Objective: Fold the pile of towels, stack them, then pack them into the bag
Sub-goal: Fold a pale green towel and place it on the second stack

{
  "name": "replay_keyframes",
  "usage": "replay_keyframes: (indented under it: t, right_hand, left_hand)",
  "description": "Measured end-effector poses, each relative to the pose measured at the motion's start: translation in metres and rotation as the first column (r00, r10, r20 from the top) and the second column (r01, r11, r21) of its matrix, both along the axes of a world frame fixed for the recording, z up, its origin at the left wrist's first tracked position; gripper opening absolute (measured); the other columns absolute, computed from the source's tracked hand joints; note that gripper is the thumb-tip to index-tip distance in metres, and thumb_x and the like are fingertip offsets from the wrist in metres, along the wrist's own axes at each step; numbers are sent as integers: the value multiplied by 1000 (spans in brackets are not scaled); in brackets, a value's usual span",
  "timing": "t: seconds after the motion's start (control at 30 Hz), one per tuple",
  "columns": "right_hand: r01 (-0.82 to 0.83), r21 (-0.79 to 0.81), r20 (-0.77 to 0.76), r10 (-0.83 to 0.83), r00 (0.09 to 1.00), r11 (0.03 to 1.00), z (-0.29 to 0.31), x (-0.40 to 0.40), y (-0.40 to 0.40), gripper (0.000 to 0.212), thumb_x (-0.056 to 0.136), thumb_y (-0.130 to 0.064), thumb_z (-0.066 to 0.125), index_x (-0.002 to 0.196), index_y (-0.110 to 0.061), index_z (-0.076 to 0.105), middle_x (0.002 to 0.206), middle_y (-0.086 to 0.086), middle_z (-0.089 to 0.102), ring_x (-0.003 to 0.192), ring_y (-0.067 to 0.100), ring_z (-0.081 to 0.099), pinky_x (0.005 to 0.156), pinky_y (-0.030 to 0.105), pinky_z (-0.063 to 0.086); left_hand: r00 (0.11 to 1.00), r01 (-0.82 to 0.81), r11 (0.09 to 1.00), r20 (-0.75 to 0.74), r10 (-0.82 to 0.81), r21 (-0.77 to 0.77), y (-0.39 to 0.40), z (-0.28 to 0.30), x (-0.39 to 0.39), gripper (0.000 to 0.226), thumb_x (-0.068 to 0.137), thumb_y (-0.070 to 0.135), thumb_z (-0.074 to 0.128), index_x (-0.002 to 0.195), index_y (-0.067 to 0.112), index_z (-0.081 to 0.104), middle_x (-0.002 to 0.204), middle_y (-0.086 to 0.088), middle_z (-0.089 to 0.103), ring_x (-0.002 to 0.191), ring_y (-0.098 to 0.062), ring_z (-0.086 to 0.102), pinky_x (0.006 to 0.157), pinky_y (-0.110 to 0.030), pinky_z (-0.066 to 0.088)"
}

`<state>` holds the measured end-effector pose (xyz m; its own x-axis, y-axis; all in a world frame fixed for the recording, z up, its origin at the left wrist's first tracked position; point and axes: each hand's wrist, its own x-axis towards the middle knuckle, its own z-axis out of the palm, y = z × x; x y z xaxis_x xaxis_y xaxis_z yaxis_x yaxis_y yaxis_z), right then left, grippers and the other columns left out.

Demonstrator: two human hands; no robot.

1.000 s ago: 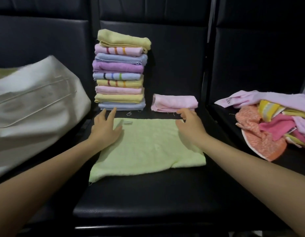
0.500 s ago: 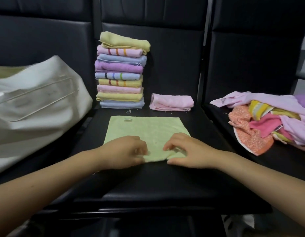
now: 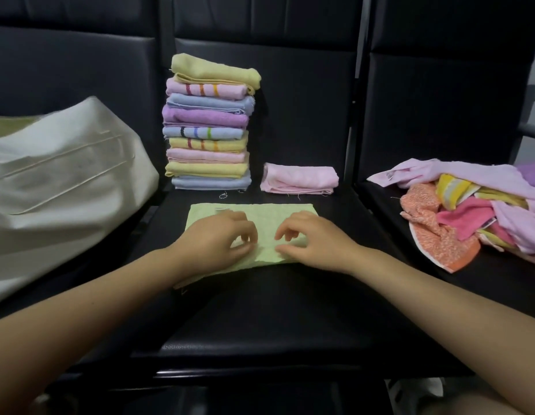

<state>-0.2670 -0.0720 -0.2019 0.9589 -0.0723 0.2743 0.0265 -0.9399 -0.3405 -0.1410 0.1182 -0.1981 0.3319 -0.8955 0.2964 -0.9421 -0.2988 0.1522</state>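
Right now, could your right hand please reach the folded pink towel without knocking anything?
Probably yes: the right hand rests on the green towel, and only bare seat lies between it and the pink towel.

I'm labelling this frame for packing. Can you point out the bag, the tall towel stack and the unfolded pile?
bag [image 3: 65, 181]: head view, on its pale canvas side.
tall towel stack [image 3: 206, 121]: head view, on the purple towel midway up.
unfolded pile [image 3: 458, 217]: head view, on the pink towel near its middle.
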Motion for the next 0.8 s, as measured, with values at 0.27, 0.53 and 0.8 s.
replay_keyframes:
  t: [0.27,0.53,0.8]
  right_hand:
    - [-58,-13,-90,57,994,998,-5,2,3,13,93,-26,57,97,-20,68,98,-8,60,93,9,54,87,29,45]
    - [144,-104,-131,-157,979,984,0,-8,-15,16,93,-26,53,92,-15,65,88,-6,58,80,13,52,74,32,45]
    - [241,682,-97,-242,966,690,17,-33,-19,11,92,-9,59,95,-9,70,93,9,70,82,16,63,78,33,49]
  left_hand:
    - [991,-25,989,-124,43,144,10,-8,3,24,94,35,58,116,25,63,107,9,57,96,-11,55,85,-28,44]
    - [954,-220,974,-196,227,58,37,-6,22,23,94,16,50,107,16,70,96,6,68,90,-15,60,79,-28,44]
    - [797,-338,939,-549,252,-61,34,2,8,30,98,13,42,77,29,57,83,11,58,84,-7,51,71,-22,37]
